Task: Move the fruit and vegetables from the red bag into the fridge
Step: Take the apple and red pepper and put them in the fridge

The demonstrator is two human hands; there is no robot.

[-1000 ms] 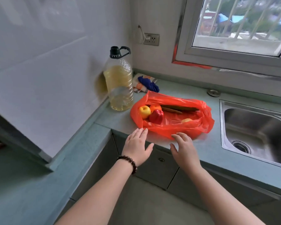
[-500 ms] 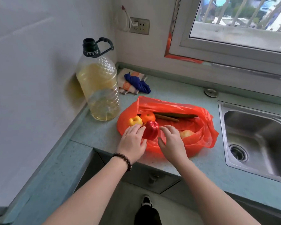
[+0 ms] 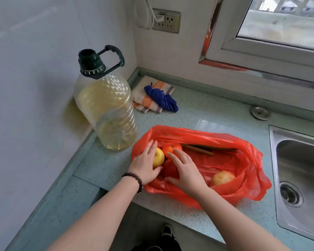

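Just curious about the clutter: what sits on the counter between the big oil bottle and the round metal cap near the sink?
In the head view, a folded striped towel with a blue cloth bunched on it lies between the oil bottle and the metal cap; the rest is bare counter.

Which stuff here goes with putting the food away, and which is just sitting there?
For the job: red bag, yellow apple, orange, red pepper, potato, left hand, right hand.

Just lying about: oil bottle, cloths, sink, socket.

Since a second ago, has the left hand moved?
Yes. The left hand went forward from the counter edge into the red bag, onto the yellow apple.
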